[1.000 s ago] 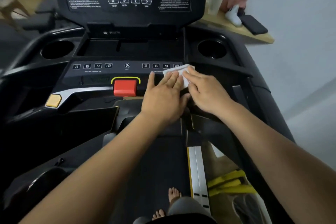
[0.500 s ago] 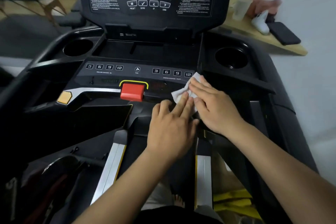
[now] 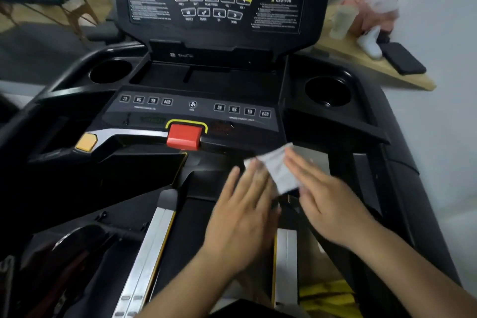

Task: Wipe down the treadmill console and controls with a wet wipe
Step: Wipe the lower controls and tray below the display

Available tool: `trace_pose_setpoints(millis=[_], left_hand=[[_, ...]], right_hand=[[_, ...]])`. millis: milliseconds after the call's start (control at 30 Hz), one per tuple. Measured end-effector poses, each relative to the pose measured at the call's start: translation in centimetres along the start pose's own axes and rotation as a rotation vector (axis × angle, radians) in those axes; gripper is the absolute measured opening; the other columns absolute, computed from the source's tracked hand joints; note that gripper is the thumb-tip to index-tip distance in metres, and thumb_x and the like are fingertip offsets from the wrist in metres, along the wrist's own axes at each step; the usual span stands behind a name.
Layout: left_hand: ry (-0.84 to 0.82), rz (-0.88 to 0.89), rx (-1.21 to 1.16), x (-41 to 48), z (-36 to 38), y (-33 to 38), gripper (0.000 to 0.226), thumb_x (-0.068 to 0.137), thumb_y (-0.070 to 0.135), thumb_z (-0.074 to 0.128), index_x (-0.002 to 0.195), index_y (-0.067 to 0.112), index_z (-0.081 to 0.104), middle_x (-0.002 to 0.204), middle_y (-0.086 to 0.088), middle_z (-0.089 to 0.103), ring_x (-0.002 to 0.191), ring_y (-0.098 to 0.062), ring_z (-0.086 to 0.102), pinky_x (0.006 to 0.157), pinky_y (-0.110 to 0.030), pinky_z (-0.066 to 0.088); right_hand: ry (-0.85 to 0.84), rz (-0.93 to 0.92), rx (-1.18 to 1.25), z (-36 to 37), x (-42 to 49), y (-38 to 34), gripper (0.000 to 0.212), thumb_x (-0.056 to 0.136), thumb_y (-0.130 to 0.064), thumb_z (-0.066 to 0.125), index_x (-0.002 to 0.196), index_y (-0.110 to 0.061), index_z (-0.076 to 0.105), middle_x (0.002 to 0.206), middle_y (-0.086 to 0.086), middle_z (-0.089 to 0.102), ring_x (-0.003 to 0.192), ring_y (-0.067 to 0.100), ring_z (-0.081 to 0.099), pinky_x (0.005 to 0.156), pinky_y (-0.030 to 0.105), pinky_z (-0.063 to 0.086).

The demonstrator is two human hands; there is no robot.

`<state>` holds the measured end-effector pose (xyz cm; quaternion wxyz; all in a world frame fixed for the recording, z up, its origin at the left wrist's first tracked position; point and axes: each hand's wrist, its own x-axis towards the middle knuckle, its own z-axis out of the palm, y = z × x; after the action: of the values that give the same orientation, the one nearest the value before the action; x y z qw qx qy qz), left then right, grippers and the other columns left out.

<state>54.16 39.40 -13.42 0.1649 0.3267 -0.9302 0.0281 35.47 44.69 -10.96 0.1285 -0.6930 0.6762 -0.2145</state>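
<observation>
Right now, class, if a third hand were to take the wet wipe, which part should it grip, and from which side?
Probably the far corner of the wet wipe, approached from the console side. It is spread flat; straight fingers of the left hand cover its left edge and the right hand covers its near right edge, so only that corner sticks out free.

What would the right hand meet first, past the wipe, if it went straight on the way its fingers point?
Probably the console's dark strip right of the red button, then the right row of number buttons. The right hand points up and left, flat by the wipe; blur makes depth uncertain.
</observation>
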Motion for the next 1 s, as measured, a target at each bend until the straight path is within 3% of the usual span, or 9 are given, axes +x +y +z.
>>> trace_pose_setpoints(millis=[100,267,367,500,567,667,767,900,1000], left_hand=[[0.003,-0.009,0.028,1.6,0.0,-0.4,0.058,0.098,0.037,0.043,0.144,0.003,0.044,0.154,-0.015,0.038,0.146,-0.028,0.027,0.115,-0.052,0.029],[0.001,0.007,-0.01,-0.2,1.5,1.5,0.059,0.1,0.04,0.037,0.142,-0.002,0.045,0.153,-0.02,0.036,0.145,-0.03,0.029,0.116,-0.048,0.031],[0.024,0.003,-0.03,0.4,1.5,1.7,0.058,0.105,0.036,0.022,0.142,-0.002,0.044,0.151,-0.022,0.038,0.144,-0.031,0.031,0.116,-0.049,0.03],[0.032,0.031,-0.036,2.4,1.0,0.0,0.055,0.101,0.029,0.031,0.149,0.003,0.034,0.157,-0.017,0.03,0.149,-0.026,0.019,0.12,-0.048,0.019],[0.033,0.045,-0.088,1.3,1.1,-0.4,0.057,0.099,0.028,0.033,0.149,0.002,0.034,0.157,-0.016,0.031,0.149,-0.025,0.021,0.12,-0.048,0.02],[0.002,0.03,-0.108,-1.4,1.9,0.3,0.059,0.098,0.032,0.036,0.148,0.001,0.034,0.155,-0.016,0.034,0.148,-0.026,0.021,0.118,-0.051,0.022],[-0.025,-0.04,-0.058,-1.8,2.3,1.1,0.061,0.102,0.039,0.027,0.151,0.002,0.029,0.159,-0.016,0.024,0.15,-0.029,0.013,0.117,-0.054,0.015],[-0.029,-0.063,0.007,1.8,1.1,-0.1,0.064,0.103,0.039,0.017,0.153,0.0,0.018,0.161,-0.018,0.015,0.15,-0.03,0.01,0.119,-0.055,0.017],[-0.046,-0.052,0.024,2.8,0.7,-0.8,0.064,0.102,0.039,0.018,0.153,0.001,0.018,0.161,-0.018,0.014,0.151,-0.029,0.007,0.12,-0.053,0.017]], right_hand=[[-0.008,0.086,0.032,-0.4,1.7,0.0,0.057,0.101,-0.02,0.035,0.154,-0.028,0.014,0.158,-0.02,0.006,0.143,0.003,0.018,0.115,0.03,0.028],[-0.073,0.083,-0.092,-0.3,-2.2,-0.9,0.055,0.101,-0.044,0.025,0.151,-0.032,0.005,0.156,-0.02,0.004,0.14,-0.009,-0.01,0.115,0.018,-0.002],[-0.08,0.04,-0.218,0.8,-2.7,-1.1,0.059,0.1,-0.049,0.014,0.153,-0.025,0.009,0.16,-0.01,0.002,0.144,-0.006,-0.009,0.119,0.027,0.001],[0.006,0.033,-0.213,1.2,0.3,-1.9,0.059,0.101,-0.047,0.014,0.154,-0.02,0.013,0.163,-0.004,0.001,0.148,0.003,-0.003,0.121,0.033,0.006],[-0.021,0.028,-0.21,1.6,-0.2,-2.1,0.061,0.101,-0.049,0.016,0.154,-0.02,0.008,0.163,-0.004,-0.004,0.147,0.003,-0.008,0.122,0.031,0.002],[-0.049,-0.007,-0.287,2.2,-2.9,-2.4,0.061,0.103,-0.05,0.017,0.153,-0.016,0.016,0.163,0.0,0.006,0.149,0.009,-0.002,0.118,0.038,0.008],[-0.067,-0.003,-0.319,2.3,-2.8,-2.0,0.064,0.102,-0.053,0.014,0.154,-0.015,0.015,0.163,0.001,0.005,0.149,0.011,-0.003,0.118,0.042,0.008],[-0.033,0.05,-0.229,1.6,1.6,-2.1,0.065,0.099,-0.057,0.011,0.152,-0.025,-0.008,0.16,-0.009,-0.018,0.142,-0.002,-0.023,0.118,0.033,-0.01],[-0.021,0.08,-0.176,1.3,2.0,-2.5,0.066,0.097,-0.059,0.009,0.152,-0.028,-0.011,0.158,-0.012,-0.022,0.137,-0.008,-0.029,0.115,0.028,-0.013]])
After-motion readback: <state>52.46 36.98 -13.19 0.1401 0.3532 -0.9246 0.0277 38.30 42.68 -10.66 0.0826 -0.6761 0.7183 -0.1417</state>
